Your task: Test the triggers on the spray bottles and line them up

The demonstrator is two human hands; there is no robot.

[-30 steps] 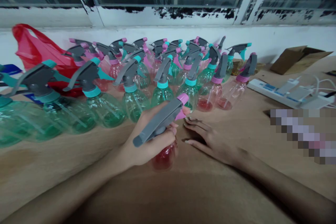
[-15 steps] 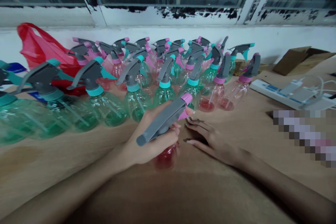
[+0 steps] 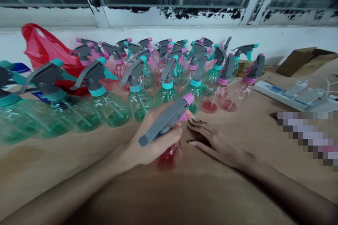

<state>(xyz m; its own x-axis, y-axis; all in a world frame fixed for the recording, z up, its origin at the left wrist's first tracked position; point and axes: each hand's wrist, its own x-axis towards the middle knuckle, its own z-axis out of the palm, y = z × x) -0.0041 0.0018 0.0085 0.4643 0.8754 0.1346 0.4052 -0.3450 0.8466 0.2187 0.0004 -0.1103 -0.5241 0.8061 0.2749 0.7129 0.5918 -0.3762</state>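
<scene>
My left hand [image 3: 155,140] is wrapped round the neck of a pink spray bottle [image 3: 167,154] that stands on the brown table [image 3: 79,154]. Its grey trigger head [image 3: 165,119] with a pink nozzle points away from me. My right hand [image 3: 211,140] lies flat on the table just right of the bottle, fingers stretched out, fingertips close to the nozzle. Behind them stand several green and pink spray bottles [image 3: 166,88] in rows along the wall.
A red plastic bag [image 3: 42,47] lies at the back left by the wall. A white power strip [image 3: 287,96] with plugs and cables sits at the right, and a cardboard box [image 3: 303,59] behind it. A window runs above the wall.
The view has shifted slightly to the right. Both hands and the held bottle stay almost as they were.
</scene>
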